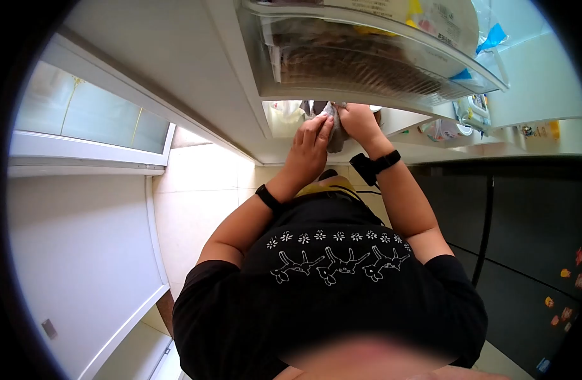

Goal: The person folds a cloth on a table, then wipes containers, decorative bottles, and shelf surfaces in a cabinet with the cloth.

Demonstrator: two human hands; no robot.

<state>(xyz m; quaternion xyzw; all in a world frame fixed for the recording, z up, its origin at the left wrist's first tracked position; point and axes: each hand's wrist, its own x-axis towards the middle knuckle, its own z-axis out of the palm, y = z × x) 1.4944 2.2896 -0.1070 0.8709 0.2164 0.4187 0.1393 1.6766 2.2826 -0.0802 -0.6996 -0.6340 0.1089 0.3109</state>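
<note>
My left hand (312, 147) and my right hand (360, 121) are close together at the edge of a white shelf (408, 119), under a clear plastic bin. Between them hangs a crumpled grey thing (335, 138), soft like a cloth or a thin bag; I cannot tell which. The fingers of my left hand press on its left side. My right hand is closed at its upper right part, with the fingertips partly hidden. A pale crumpled bag (286, 111) lies on the shelf left of my hands.
The clear bin (379, 63) with brown contents juts out just above my hands. Packets (473, 113) and a yellow-labelled container (541, 130) stand at the right. A dark cabinet or fridge front (531, 247) is on the right, a white door (82, 253) on the left.
</note>
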